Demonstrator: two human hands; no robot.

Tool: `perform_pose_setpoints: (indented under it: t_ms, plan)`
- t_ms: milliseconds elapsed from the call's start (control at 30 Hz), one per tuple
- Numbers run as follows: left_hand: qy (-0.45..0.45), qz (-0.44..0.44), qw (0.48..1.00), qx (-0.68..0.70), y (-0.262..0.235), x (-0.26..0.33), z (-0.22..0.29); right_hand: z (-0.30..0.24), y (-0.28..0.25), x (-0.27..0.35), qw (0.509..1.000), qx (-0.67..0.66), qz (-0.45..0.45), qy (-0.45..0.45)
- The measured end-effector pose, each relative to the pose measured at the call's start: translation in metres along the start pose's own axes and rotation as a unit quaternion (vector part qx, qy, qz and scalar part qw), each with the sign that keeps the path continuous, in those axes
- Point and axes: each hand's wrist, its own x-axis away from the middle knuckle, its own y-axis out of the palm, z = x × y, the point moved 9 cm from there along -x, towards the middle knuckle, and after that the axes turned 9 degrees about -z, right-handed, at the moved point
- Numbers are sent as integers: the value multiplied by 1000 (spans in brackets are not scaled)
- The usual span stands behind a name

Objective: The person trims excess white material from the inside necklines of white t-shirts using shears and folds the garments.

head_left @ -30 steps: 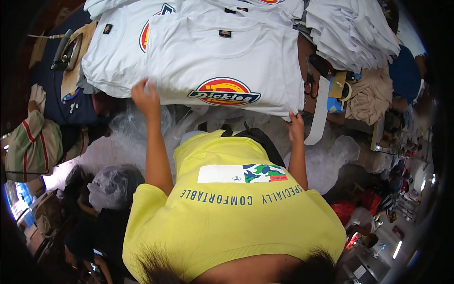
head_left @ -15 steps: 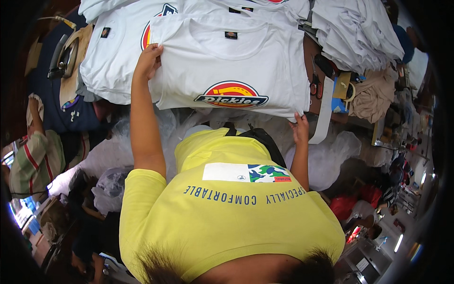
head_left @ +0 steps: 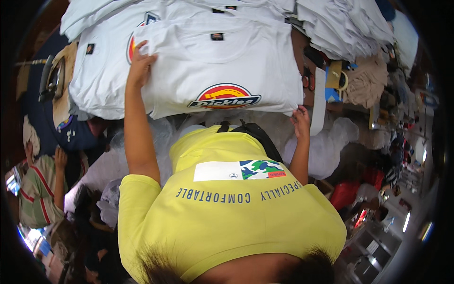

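Observation:
A folded white T-shirt [head_left: 222, 61] lies across the table in front of me, its oval red, yellow and dark-blue print near the edge closest to me. On its left side rests my left hand [head_left: 140, 66], fingers apart, touching the cloth near the shoulder. My right hand [head_left: 301, 122] is closed at the shirt's near right corner, pinching the fabric there. More white T-shirts [head_left: 97, 71] of the same kind lie to the left and beneath it. A small dark label shows inside the neckline.
An iron [head_left: 53, 78] stands on a board at the left. Rumpled white garments [head_left: 345, 28] are piled at the far right, by scissors [head_left: 308, 79], a tape roll [head_left: 343, 80] and beige cloth [head_left: 366, 85]. Clear plastic [head_left: 326, 146] hangs below the table. A person in a striped shirt [head_left: 38, 194] sits at left.
My left hand has eased its grip at the shirt's left shoulder and its fingers have spread. My right hand stays at the near right corner. The view has shifted slightly.

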Motion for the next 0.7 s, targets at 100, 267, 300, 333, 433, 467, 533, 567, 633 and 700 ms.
perform_pose_setpoints:
  t_ms: [100,267,300,333,433,467,533,567,633,700]
  plan:
    - [46,16,998,-32,-13,-9,-1,-33,-30,6,999,-6,36,-31]
    - [9,-30,998,-60,-28,-15,-17,-75,-116,2,973,-64,191,-109]
    - [-11,-37,997,-66,-32,-18,-23,-82,-125,1,968,-65,216,-110]
    - [-23,-40,997,-56,-33,-21,-26,-86,-132,1,965,-75,228,-108]
    - [-22,-42,998,-42,-18,-19,-21,-96,-151,-5,958,-73,253,-110]
    - [-14,-38,998,-41,-16,-16,-18,-101,-155,-9,957,-52,260,-118]
    - [-18,-42,998,-46,-13,-16,-19,-117,-160,-21,956,11,264,-126]
    - [-21,-41,998,-51,-15,-15,-19,-127,-161,-29,956,52,260,-125]
    - [-17,-43,997,-54,-16,-14,-20,-140,-160,-44,960,123,236,-94]
    - [-17,-45,997,-58,-11,-16,-17,-143,-165,-60,962,180,202,-33]
